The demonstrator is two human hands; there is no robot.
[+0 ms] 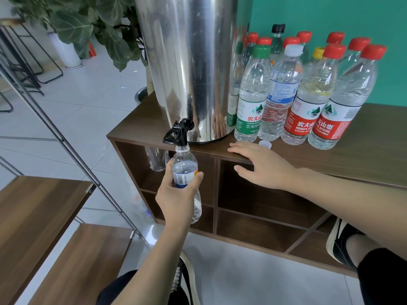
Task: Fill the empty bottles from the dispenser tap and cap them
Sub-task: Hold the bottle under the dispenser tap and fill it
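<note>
bottle (186, 172) base hidden (left hand (176, 194)), mouth under tap (177, 132)

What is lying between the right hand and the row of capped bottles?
In the head view, a loose white cap lies on the cabinet top between the right hand and the capped bottles.

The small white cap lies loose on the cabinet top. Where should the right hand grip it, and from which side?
Pinch the white cap by its round rim, from above. It lies flat and low, bottles stand close behind, and the right hand rests just in front.
</note>
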